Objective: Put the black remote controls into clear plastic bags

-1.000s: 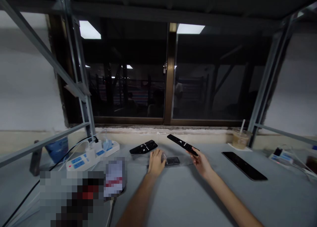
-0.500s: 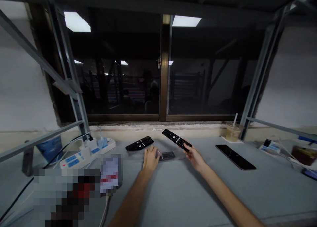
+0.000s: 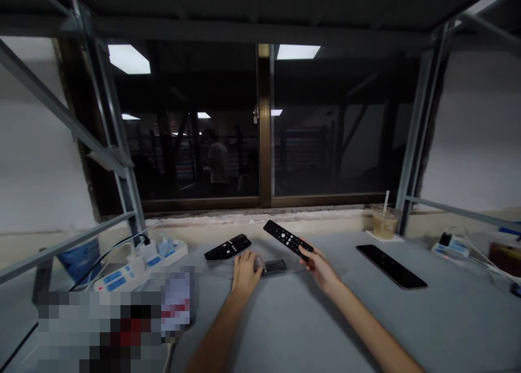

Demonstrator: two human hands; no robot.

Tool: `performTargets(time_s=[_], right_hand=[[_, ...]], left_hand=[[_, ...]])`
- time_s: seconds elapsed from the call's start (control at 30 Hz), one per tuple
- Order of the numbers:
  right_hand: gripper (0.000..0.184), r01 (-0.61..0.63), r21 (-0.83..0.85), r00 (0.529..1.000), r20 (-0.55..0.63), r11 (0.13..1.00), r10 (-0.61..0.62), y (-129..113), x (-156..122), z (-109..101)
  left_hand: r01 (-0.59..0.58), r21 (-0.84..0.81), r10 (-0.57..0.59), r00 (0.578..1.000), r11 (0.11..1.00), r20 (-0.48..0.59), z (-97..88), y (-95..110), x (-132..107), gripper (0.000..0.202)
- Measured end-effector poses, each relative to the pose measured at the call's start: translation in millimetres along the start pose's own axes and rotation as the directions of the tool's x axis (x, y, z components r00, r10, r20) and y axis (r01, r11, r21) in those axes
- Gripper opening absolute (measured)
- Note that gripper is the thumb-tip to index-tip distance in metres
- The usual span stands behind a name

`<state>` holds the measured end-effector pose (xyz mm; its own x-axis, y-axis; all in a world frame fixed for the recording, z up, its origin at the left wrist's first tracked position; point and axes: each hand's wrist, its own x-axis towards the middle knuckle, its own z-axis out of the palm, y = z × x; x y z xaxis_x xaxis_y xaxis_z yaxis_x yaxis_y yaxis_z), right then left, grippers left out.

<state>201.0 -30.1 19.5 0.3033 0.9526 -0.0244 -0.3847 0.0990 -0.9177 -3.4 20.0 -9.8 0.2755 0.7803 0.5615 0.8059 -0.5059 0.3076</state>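
My right hand [image 3: 319, 265] grips the lower end of a black remote control [image 3: 285, 237], tilted up above the table with its button side showing. My left hand [image 3: 245, 272] is closed over the left part of a clear plastic bag [image 3: 299, 269] on the table, fingers curled down and partly hidden. Inside or under this bag is a dark, flat remote-like thing [image 3: 275, 266], only partly visible. Just beyond my left hand a second black remote control [image 3: 228, 247] lies on the table, apart from my fingers.
A dark phone [image 3: 391, 266] lies right, before a drink cup with a straw [image 3: 385, 223]. On the left are a white power strip [image 3: 118, 279] with plugs and cables, a blue container [image 3: 81, 259] and a blurred-out screen area. Metal frame posts [image 3: 415, 123] flank the grey table [image 3: 309, 329].
The view has tilted up slightly, so everything sits lower in the picture. My right hand still holds the remote control, and my left hand stays on the bag.
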Motion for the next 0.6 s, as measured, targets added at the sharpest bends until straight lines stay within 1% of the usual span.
performTargets(time_s=[0.07,0.13,0.23,0.3,0.43,0.53,0.6], right_hand=[[0.047,0.02,-0.044,1.0,-0.011,0.999,-0.021,-1.5,-2.3,1.0],[0.05,0.056,-0.105,0.998,-0.019,0.993,-0.059,-3.5,-5.2,2.0],[0.052,0.109,-0.177,0.993,-0.018,0.978,-0.114,-5.3,-7.9,3.0],[0.053,0.12,-0.197,0.992,-0.021,0.973,-0.127,-5.2,-7.7,2.8],[0.053,0.121,-0.21,0.991,-0.028,0.97,-0.13,-3.2,-4.9,0.6],[0.055,0.089,-0.186,0.996,-0.015,0.979,-0.093,-2.0,-3.9,-1.2],[0.055,0.064,-0.164,0.998,-0.002,0.984,-0.065,-1.4,-3.5,-1.7]], left_hand=[[0.034,0.005,-0.034,0.999,0.999,-0.014,0.7,-0.5,0.5,0.014],[0.053,0.005,-0.053,0.999,0.999,-0.002,0.6,-0.8,0.6,0.015],[0.027,0.006,-0.027,0.999,1.0,0.038,0.4,-1.8,0.3,0.014],[0.008,0.007,-0.008,0.999,1.0,0.047,1.3,-3.9,0.6,0.014],[0.005,-0.005,-0.005,1.0,1.0,0.019,6.2,-11.5,3.3,0.012],[0.0,0.013,0.001,1.0,1.0,-0.012,8.4,-14.8,5.5,0.012],[0.001,0.024,0.0,1.0,1.0,-0.02,6.5,-13.2,6.3,0.012]])
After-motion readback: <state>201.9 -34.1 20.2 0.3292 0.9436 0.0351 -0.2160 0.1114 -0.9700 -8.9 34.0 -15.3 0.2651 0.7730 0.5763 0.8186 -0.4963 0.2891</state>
